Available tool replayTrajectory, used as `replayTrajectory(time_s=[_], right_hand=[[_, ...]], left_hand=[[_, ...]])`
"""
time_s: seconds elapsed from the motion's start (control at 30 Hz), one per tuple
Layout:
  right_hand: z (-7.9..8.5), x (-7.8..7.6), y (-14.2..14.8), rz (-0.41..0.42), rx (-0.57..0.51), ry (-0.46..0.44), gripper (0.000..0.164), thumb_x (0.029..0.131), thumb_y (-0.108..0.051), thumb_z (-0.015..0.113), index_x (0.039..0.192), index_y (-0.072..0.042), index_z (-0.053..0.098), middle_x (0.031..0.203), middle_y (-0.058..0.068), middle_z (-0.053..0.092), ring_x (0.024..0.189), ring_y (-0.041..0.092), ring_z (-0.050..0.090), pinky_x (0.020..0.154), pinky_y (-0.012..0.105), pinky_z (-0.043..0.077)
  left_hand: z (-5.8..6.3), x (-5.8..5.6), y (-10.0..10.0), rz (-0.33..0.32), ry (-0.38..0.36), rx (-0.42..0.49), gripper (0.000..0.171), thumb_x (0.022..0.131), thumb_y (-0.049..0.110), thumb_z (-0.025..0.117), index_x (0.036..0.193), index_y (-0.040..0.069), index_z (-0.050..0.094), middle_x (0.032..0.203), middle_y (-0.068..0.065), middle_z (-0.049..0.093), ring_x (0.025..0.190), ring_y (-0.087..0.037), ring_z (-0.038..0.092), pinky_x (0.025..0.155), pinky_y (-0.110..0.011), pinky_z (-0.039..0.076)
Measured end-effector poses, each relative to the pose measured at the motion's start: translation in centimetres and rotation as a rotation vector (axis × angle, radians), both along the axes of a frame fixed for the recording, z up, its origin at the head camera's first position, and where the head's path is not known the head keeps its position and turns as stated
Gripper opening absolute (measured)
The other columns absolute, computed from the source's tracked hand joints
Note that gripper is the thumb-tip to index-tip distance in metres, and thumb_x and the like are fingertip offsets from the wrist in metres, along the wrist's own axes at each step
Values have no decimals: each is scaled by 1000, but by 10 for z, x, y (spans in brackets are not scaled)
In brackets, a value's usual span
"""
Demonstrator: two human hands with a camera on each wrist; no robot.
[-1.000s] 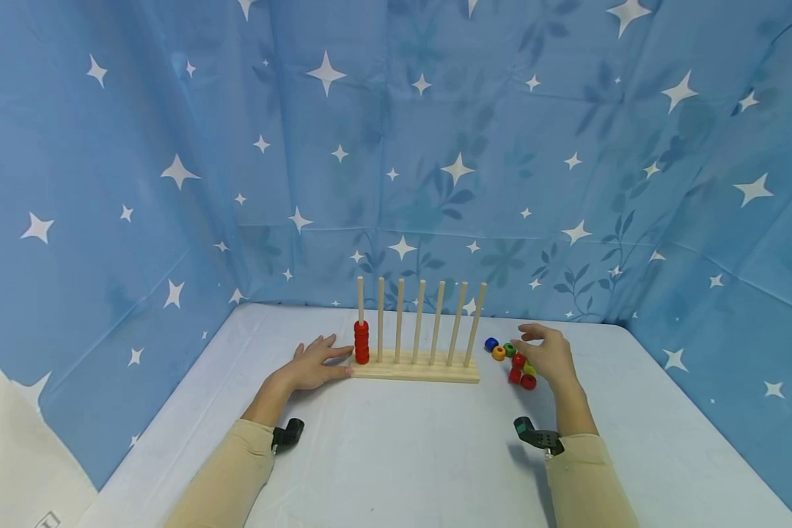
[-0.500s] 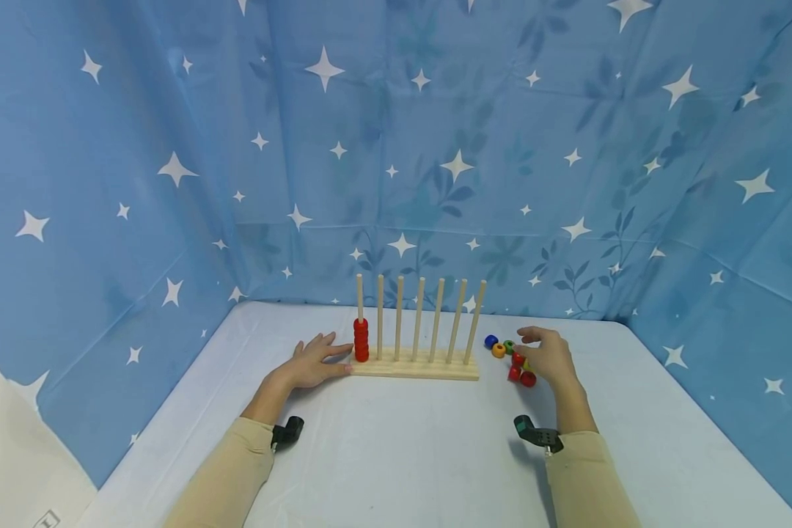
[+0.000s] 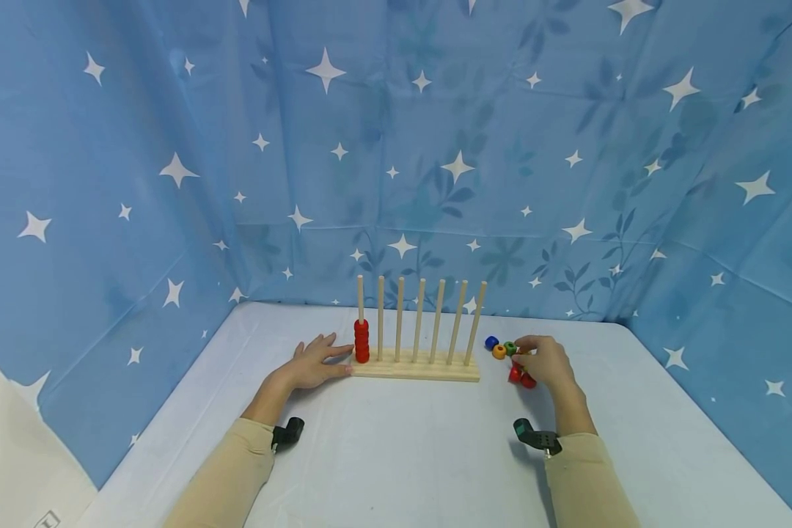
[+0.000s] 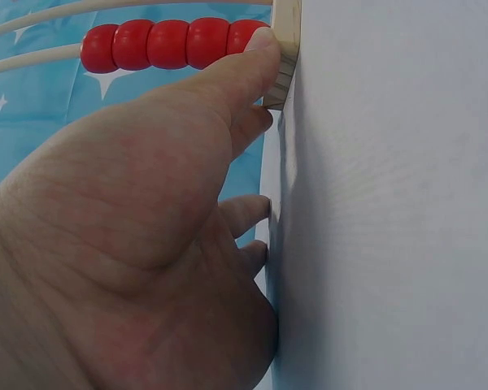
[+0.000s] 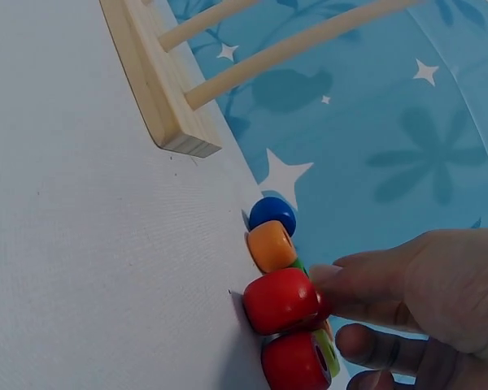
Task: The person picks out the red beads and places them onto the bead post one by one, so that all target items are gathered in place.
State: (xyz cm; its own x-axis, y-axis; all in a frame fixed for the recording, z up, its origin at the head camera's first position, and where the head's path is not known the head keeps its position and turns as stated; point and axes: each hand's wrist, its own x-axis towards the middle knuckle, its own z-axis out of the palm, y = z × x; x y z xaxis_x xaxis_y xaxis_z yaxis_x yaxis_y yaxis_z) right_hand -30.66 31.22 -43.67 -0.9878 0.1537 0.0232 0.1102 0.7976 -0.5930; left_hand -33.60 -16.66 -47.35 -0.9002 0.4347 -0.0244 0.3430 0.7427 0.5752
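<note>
A wooden peg rack [image 3: 414, 372] stands on the table with several upright pegs; several red beads [image 3: 361, 342] are stacked on its leftmost peg. My left hand [image 3: 312, 363] lies at the rack's left end, fingers spread, thumb and index finger touching the base end; in the left wrist view the thumb [image 4: 248, 69] rests against the base near the lowest red bead. To the right, my right hand [image 3: 546, 361] reaches into the loose beads and pinches a red bead [image 5: 324, 306], mostly hidden by fingers and a nearer red bead [image 5: 281, 301].
Loose beads lie right of the rack: a blue bead [image 3: 491, 342], an orange bead [image 3: 499, 352], a green bead [image 3: 510, 348], more red ones and a partly hidden yellow-green bead [image 5: 327, 351]. A blue star-patterned curtain [image 3: 396, 147] surrounds the white table [image 3: 396, 455].
My right hand has lowered onto the loose beads, its fingertips coming down over a red one. The left hand and the rack have stayed in place.
</note>
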Motion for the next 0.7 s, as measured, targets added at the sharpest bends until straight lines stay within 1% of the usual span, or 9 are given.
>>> replayTrajectory(time_s=[0.2, 0.3, 0.43, 0.7], right_hand=[[0, 0, -2, 1, 21, -25, 35, 98, -11, 70, 131, 1, 69, 131, 28, 65, 111, 42, 61, 90, 57, 52], [-1, -1, -2, -8, 33, -41, 34, 98, -10, 70, 130, 0, 70, 132, 28, 65, 114, 43, 60, 91, 57, 52], [-3, -2, -2, -14, 51, -55, 32, 97, -9, 70, 129, 0, 71, 131, 28, 65, 114, 44, 60, 90, 58, 52], [-5, -2, -3, -10, 73, -51, 33, 96, -10, 71, 128, 0, 72, 130, 28, 66, 114, 44, 60, 89, 59, 52]], left_hand=[[-1, 0, 0, -1, 2, -3, 65, 99, 53, 64, 155, 20, 53, 171, -26, 21, 159, -50, 8, 122, -74, -4], [-1, 0, 0, 0, -2, -1, 66, 99, 53, 64, 155, 20, 53, 171, -26, 21, 160, -50, 8, 122, -73, -4], [-1, 0, -1, 1, 4, 3, 65, 98, 53, 66, 153, 20, 55, 170, -26, 23, 159, -50, 9, 122, -75, -3], [-2, -1, -3, 5, 5, 1, 65, 99, 53, 66, 154, 21, 55, 171, -24, 23, 160, -49, 9, 122, -75, -2]])
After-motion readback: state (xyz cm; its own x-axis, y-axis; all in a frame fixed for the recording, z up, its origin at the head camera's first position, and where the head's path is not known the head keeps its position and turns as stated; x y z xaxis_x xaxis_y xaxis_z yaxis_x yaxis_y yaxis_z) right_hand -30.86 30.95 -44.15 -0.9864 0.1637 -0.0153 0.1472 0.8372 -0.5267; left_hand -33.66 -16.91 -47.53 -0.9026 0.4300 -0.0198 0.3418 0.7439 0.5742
